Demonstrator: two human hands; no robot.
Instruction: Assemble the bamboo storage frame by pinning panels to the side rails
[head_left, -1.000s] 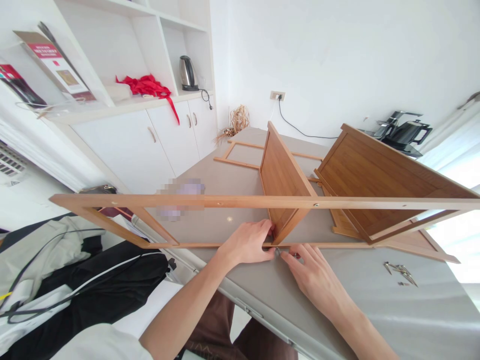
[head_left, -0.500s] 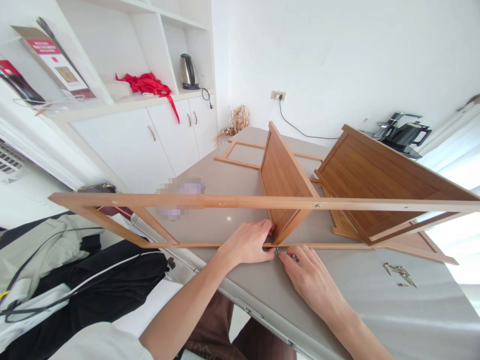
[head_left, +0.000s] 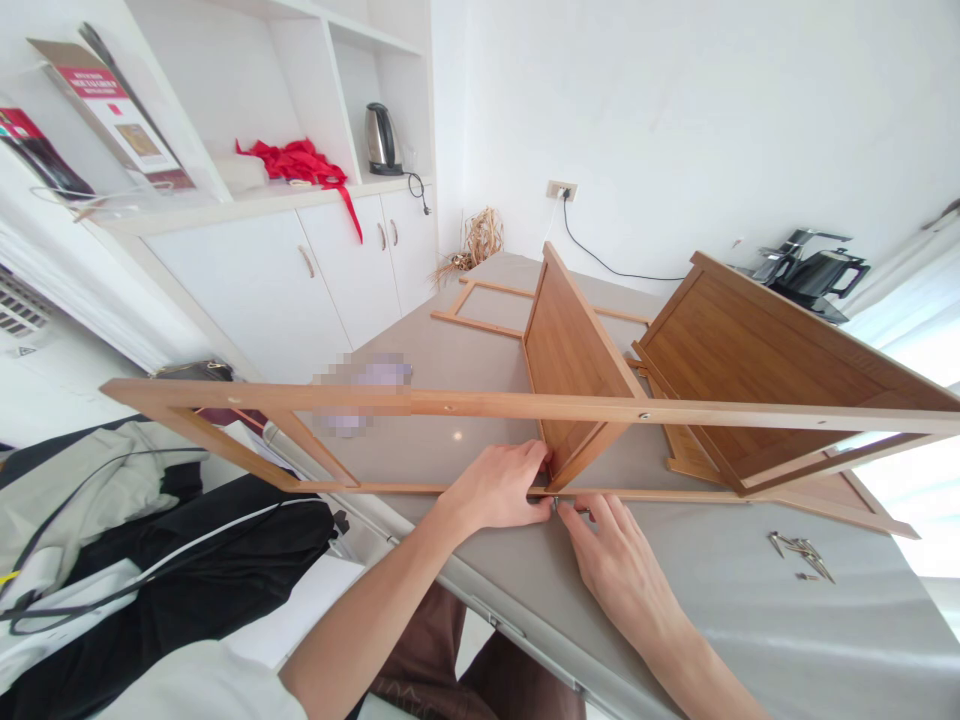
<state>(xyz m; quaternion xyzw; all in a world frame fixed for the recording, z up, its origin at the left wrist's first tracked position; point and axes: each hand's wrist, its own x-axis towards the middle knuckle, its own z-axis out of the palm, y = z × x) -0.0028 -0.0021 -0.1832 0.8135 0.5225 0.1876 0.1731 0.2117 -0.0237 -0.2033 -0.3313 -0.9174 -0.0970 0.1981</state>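
Observation:
A wooden frame (head_left: 390, 402) stands on its side across the table, with wooden shelf panels set crosswise into it. My left hand (head_left: 502, 487) grips the frame's lower rail (head_left: 420, 490) beside the foot of the middle panel (head_left: 574, 345), fingers behind and thumb in front. Just right of that thumb, my right hand (head_left: 619, 550) pinches a small metal screw (head_left: 556, 504) at the rail where the panel meets it. The screw is mostly hidden by the fingertips. A screw head (head_left: 643, 416) sits in the upper rail above.
Several loose screws (head_left: 802, 555) lie on the grey table (head_left: 720, 610) at right. A larger wooden panel (head_left: 780, 360) stands right of the middle one. A flat wooden frame (head_left: 487, 308) lies behind. A black kettle (head_left: 821, 275) is at the back right; clothes (head_left: 225, 560) lie at left.
The view has shifted very slightly. Both hands stay at the same joint, with the right fingers still on the screw and only a tiny shift in their pose.

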